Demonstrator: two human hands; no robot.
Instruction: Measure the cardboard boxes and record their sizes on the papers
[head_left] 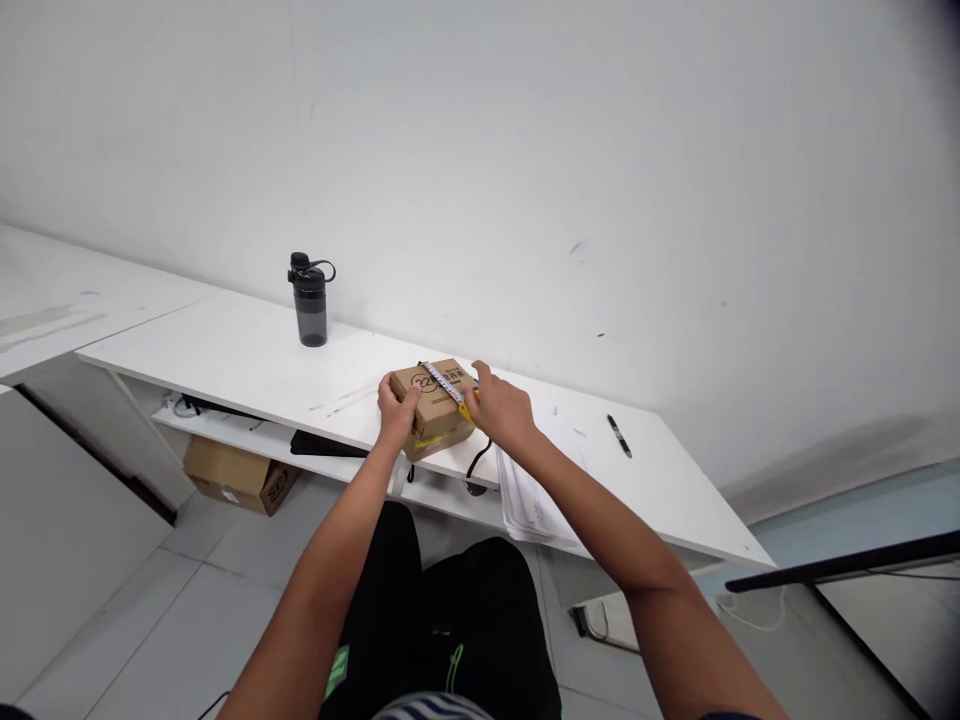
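Observation:
A small brown cardboard box (429, 405) with black print sits at the front edge of the white table. My left hand (396, 410) grips its left side, thumb on the top face. In my right hand (501, 402) is a yellow tape measure (469, 408), held at the box's right side. Its extended blade (442, 382) lies slantwise across the top of the box, with the end near the far left edge. A dark strap (478, 458) hangs below my right hand. Most of the tape measure's case is hidden by my fingers.
A dark shaker bottle (310, 305) stands by the wall, left of the box. Papers (536, 500) overhang the front edge at right, and a black marker (619, 436) lies beyond. Under the white table (255, 345) are a shelf and a larger cardboard box (232, 475).

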